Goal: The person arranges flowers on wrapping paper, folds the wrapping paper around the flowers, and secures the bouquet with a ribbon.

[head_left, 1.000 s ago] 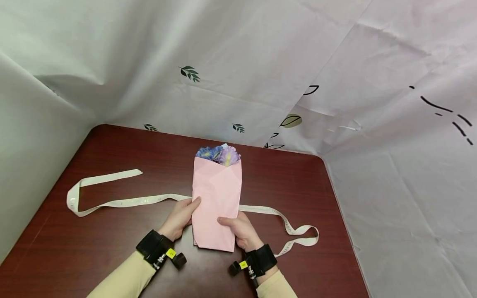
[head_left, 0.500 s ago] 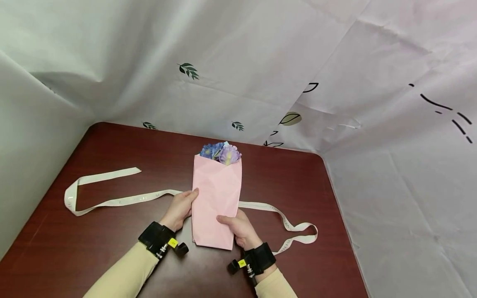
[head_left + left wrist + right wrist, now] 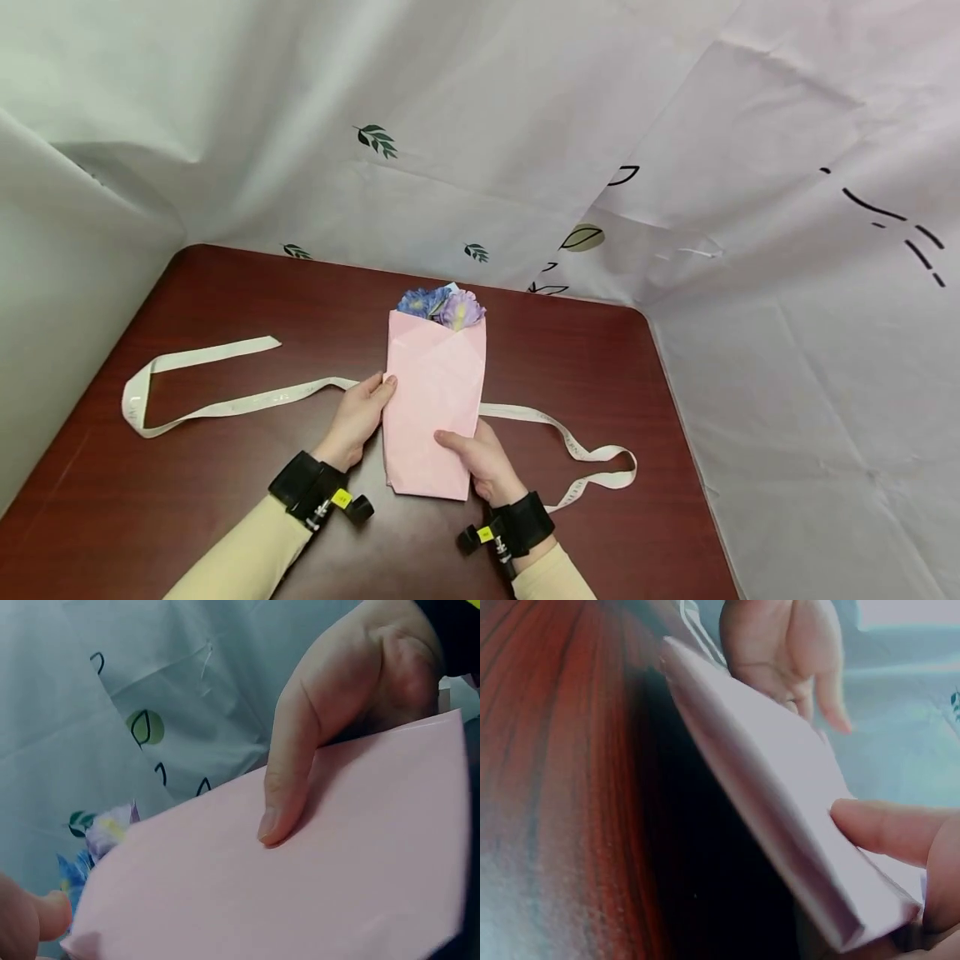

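We have a pink paper wrapper (image 3: 431, 404) over the table (image 3: 592, 354), blue flowers (image 3: 415, 302) and a purple flower (image 3: 461, 310) peeking past its far edge. Our right hand (image 3: 486, 463) pinches the wrapper's lower right side, thumb across the front, fingers behind. Our left hand (image 3: 356, 420) lies higher, at the wrapper's left edge; we cannot tell whether that thumb presses the paper. White ribbon (image 3: 243, 405) trails out from both sides of the wrapper, taking up some sideways room. Beyond the flowers, a short strip of tabletop meets the backdrop (image 3: 487, 158); more tabletop stretches toward us from the wrapper's near edge.
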A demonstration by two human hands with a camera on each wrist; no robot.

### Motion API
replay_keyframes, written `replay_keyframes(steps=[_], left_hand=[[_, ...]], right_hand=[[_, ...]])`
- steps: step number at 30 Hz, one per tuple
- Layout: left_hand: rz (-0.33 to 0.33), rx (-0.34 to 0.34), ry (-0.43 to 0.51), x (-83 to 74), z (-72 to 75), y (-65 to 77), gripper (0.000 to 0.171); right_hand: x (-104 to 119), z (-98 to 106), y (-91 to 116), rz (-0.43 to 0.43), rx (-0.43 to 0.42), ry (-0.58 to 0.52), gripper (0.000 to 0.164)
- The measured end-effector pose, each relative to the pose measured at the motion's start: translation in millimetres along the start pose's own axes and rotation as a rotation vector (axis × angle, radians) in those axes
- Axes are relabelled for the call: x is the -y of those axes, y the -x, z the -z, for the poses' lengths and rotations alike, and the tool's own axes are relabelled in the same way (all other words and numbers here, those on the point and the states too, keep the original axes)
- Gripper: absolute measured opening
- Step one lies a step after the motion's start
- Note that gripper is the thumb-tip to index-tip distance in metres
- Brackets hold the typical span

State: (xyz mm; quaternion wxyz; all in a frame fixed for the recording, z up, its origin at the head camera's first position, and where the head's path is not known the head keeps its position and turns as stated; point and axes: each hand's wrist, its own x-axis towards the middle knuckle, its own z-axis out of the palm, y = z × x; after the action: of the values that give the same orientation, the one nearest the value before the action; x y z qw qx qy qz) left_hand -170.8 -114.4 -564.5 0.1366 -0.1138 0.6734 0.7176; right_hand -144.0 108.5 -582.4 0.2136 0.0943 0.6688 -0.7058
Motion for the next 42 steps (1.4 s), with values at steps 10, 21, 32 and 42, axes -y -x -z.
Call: replay_keyframes(steps=[10, 21, 32, 42], left_hand=[[-0.273, -0.056, -0.455, 12.2, 8.8, 25.5, 0.081], [-0.509, -0.291, -0.751, 29.1, 26.8, 9.4, 0.04], [-0.115, -0.016, -0.107, 11.7, 5.9, 14.9, 0.069], [-0.172, -0.116, -0.358, 18.6, 13.4, 0.3, 0.028]], right_hand=[[9.9, -3.2, 11.9, 0.106, -0.071, 0.232, 0.056], [5.9, -4.3, 5.9, 0.088, -0.091, 0.074, 0.064], [6.6, -6.9, 3.2, 0.092, -0.085, 0.077, 0.059], [7.6, 0.3, 7.7, 0.201, -0.115, 0.239, 0.067]])
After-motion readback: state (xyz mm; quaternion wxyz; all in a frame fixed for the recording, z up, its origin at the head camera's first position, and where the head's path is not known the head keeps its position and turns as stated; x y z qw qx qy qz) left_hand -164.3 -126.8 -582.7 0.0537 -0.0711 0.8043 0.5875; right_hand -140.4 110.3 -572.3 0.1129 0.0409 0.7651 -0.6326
